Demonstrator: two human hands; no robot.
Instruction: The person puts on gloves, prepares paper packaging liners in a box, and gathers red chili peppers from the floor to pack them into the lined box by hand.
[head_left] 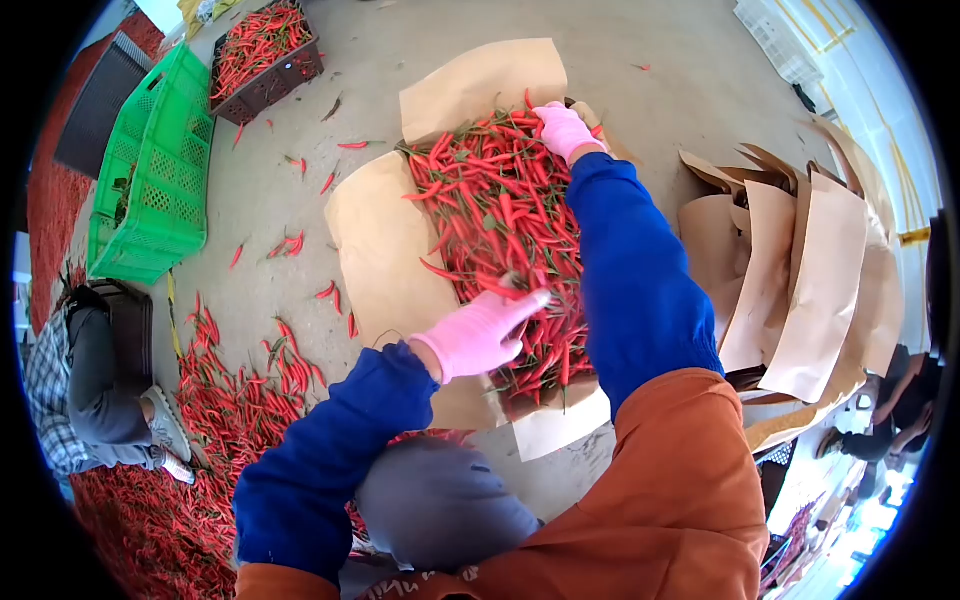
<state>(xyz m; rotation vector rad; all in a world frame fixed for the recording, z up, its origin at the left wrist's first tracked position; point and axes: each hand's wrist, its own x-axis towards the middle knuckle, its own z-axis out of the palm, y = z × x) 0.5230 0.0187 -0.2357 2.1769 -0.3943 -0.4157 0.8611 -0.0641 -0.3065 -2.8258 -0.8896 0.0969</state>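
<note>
Red chili peppers (490, 200) with green stems fill a box lined with brown paper (385, 240), whose flaps are folded outward. My left hand (480, 332), in a pink glove, is over the near left part of the peppers, its fingers apart and slightly blurred, with a red pepper beside the fingers. At the far right corner of the box, my right hand (565, 130), also in a pink glove, touches the peppers with its fingers bent down. What its fingertips hold, if anything, is hidden.
Loose peppers (240, 420) lie heaped on the floor at left, near a seated person's leg (100, 380). A green crate (165, 170) and a dark crate of peppers (310, 65) stand at upper left. Folded brown paper liners (790, 270) stand at right. Other people are at far right.
</note>
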